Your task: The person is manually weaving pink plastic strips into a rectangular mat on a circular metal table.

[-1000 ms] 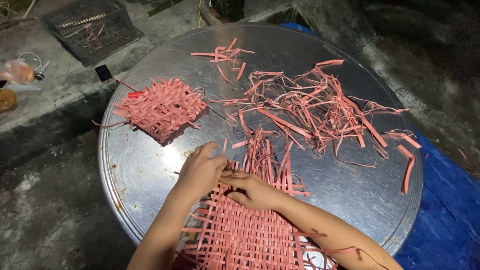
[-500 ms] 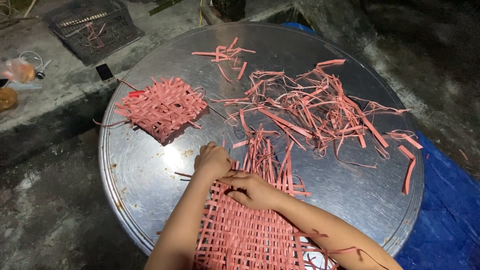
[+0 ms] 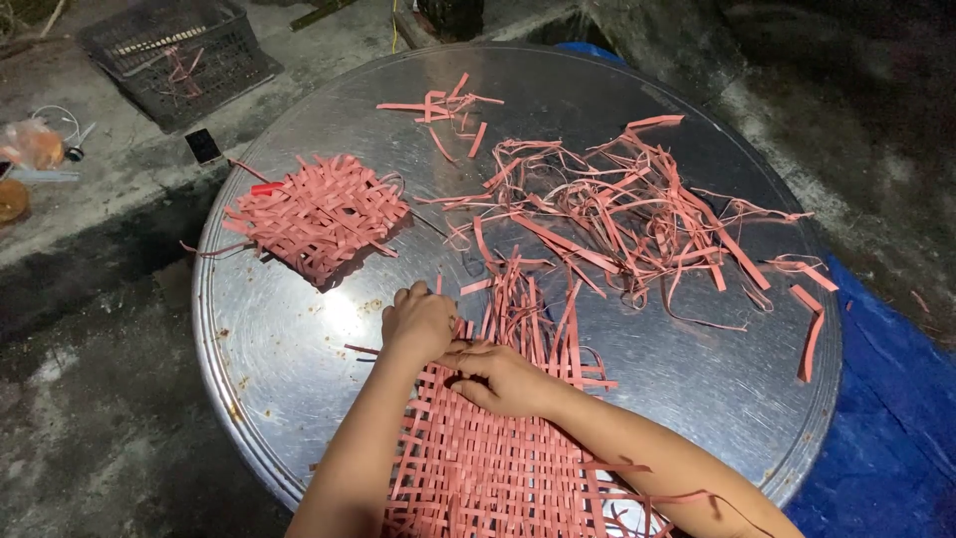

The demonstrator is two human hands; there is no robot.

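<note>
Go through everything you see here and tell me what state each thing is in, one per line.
Left hand: curled, pressing on the mat's far edge.
Right hand: flat on the mat, fingers pinching a strip.
Pink woven mat: part woven, loose strip ends sticking out.
Small woven piece: lying flat, untouched.
Loose pink strips: tangled in a heap.
Round metal tray: scratched, bearing all the strips.
Black crate: upright on the ground.

A round metal tray point(image 3: 299, 399) sits on rough concrete floor point(image 3: 90, 438), blue tarp point(image 3: 886, 438) alongside, dim light.

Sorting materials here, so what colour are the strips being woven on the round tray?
Pinkish red strips, in the head view.
</note>
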